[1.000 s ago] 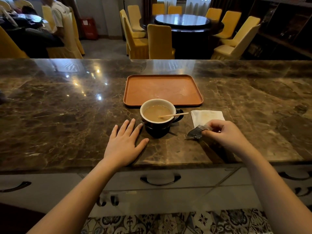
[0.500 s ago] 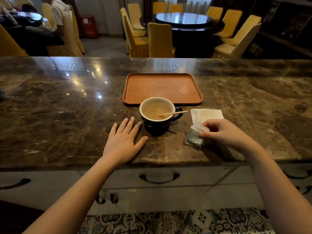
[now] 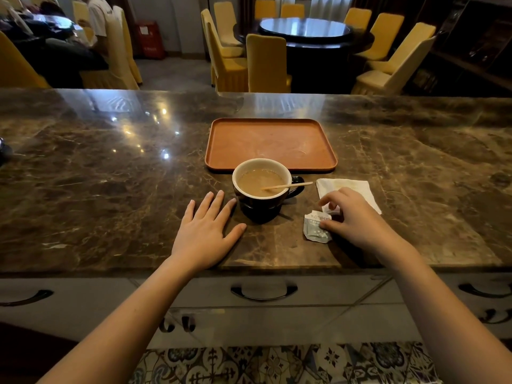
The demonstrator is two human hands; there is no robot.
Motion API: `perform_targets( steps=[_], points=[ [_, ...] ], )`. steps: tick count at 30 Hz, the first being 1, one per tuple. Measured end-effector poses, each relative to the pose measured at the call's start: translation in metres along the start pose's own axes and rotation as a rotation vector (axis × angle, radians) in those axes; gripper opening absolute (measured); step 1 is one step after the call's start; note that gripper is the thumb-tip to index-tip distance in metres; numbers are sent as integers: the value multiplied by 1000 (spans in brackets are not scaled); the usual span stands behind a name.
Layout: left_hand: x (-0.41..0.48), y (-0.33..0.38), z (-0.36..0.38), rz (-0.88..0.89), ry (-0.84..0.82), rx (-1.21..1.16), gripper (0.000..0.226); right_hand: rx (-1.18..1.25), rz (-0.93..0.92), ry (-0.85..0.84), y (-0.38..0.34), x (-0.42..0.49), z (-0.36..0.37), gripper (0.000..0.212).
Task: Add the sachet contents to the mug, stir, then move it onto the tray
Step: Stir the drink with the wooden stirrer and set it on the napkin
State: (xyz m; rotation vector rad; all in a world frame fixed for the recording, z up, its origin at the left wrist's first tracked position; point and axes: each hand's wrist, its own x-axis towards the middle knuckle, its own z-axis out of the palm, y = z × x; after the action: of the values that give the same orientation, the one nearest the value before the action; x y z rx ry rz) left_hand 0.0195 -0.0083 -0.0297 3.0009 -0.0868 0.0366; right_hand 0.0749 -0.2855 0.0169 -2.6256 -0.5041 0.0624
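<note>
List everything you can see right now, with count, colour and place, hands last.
tray: 1, orange-brown, countertop centre, beyond the mug
mug: 1, dark outside, pale inside, holds light brown drink, just in front of the tray
stir stick: 1, wooden, resting in the mug, pointing right
sachet: 1, silver, crumpled, on the countertop right of the mug
napkin: 1, white, right of the mug
countertop: 1, brown marble
chairs: several, yellow, behind the countertop
left hand: flat on the countertop beside the mug
right hand: fingers on the sachet
</note>
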Motion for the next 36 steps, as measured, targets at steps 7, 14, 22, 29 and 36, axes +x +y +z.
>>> perform_targets(
  steps=[7,14,22,29,36],
  points=[
    [0,-1,1,-2,11,-9,73,297,-110,200,-31,3,-8,39],
    [-1,1,-1,-13,4,-7,67,774,-3,143,-65,13,-2,18],
    [1,0,1,-23,-11,-2,70,390,-235,269,-72,7,2,17],
    [0,1,2,-23,18,-24,70,327,-212,385,-67,9,12,19],
    [-1,1,3,-22,47,-22,69,452,-188,274,-78,8,14,17]
  ],
)
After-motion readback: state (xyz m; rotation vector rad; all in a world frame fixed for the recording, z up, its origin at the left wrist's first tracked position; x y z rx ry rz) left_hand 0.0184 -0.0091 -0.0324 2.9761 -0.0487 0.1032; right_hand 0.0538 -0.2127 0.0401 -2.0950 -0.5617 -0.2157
